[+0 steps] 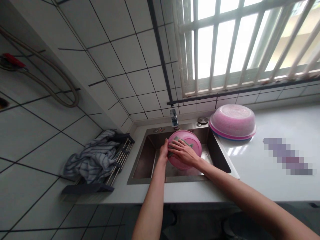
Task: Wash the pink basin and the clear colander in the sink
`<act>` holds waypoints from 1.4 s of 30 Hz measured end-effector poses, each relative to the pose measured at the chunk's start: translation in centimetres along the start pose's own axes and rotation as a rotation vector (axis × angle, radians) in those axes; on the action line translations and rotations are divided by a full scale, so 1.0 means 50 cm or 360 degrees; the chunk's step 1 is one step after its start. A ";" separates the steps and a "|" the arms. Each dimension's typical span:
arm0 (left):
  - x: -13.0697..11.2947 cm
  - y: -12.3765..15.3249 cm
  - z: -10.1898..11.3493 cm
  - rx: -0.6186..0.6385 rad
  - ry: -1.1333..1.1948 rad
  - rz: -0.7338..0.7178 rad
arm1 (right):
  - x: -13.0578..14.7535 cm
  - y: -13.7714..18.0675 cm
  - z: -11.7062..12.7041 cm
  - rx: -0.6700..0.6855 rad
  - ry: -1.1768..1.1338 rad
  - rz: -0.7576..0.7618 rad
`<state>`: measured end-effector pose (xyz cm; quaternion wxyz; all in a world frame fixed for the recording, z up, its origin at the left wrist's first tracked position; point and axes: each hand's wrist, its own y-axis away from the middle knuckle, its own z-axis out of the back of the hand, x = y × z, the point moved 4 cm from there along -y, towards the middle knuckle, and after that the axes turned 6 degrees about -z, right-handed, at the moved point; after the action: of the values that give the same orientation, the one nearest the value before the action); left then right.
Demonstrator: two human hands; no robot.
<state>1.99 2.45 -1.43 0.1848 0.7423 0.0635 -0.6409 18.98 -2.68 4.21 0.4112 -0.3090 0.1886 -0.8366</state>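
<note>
A round pink plastic basin (196, 141) is held tilted above the floor of the metal sink (141, 163). My left hand (164, 150) grips the basin by its left rim, with the thumb side up and the other fingers hidden behind it. Under my right hand (183, 151) lies a greenish-grey cloth (179, 138), pressed against the basin's pink surface. The right fingers stretch over the cloth toward the left rim. The faucet (173, 118) stands just behind the basin.
Upside-down pink basins (232, 121) are stacked on the counter right of the sink. A metal drain strainer (202, 120) sits at the sink's back edge. Striped cloth (92, 160) lies over a rack (122, 151) on the left. Barred windows (225, 46) rise behind. A blurred-out item (287, 156) lies at right.
</note>
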 end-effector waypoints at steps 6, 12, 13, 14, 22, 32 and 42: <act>0.005 -0.009 0.004 -0.0073 -0.0029 0.0072 | -0.129 0.018 0.046 -0.0294 -0.0050 -0.0524; 0.007 -0.012 0.009 -0.0220 0.0155 0.0156 | -0.093 0.018 0.021 -0.0250 0.0058 -0.0424; 0.006 -0.011 0.010 -0.0248 0.0216 0.0167 | -0.068 0.014 0.012 -0.0218 0.0071 -0.0335; 0.004 -0.010 0.011 -0.0266 0.0275 0.0172 | -0.046 0.011 0.004 -0.0182 0.0078 -0.0249; -0.004 -0.010 0.014 -0.0307 0.0472 0.0227 | -0.102 0.012 0.030 -0.0134 0.0034 -0.0250; -0.005 -0.020 0.032 -0.0334 0.0619 0.0281 | -0.038 0.013 0.002 -0.0024 -0.0013 -0.0068; 0.007 -0.023 0.012 -0.0242 0.0686 0.0343 | -0.117 0.022 0.040 -0.0145 0.0100 -0.0437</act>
<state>1.09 3.24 -2.04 0.2896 0.8483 0.0700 -0.4377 23.71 1.27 2.91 0.2724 -0.3238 0.1952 -0.8848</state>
